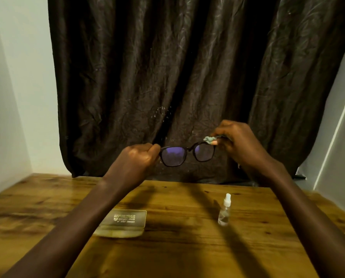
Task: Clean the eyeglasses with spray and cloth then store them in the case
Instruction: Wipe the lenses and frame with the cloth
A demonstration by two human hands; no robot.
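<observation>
**Glasses held up, cloth on one lens**

Glasses (pixel 187 155): thick dark plastic frame, rounded-square lenses w/ a purple sheen, held in the air above the counter (pixel 187 247), in front of a crinkled dark brown curtain (pixel 167 67).

Left hand (pixel 139 159) grips the frame's left end; its fingers (pixel 153 149) are curled tight around the hinge/temple area, pressed together. Right hand (pixel 237 141) is at the frame's right end, fingers pinching a small bunched pale-green cloth (pixel 208 139), soft and wrinkled, against the top rim of the right lens. Cloth touches the frame; most of it is tucked under the fingers.

Counter: glossy wood, strong grain, knots, warm brown.

Below the glasses, on the counter: a flat translucent yellowish case (pixel 123 223), rounded corners, printed label on the lid, lying closed, partly behind the left forearm. Below & right of the glasses: small clear spray bottle (pixel 224 211), white nozzle, upright, well apart from the case.
</observation>
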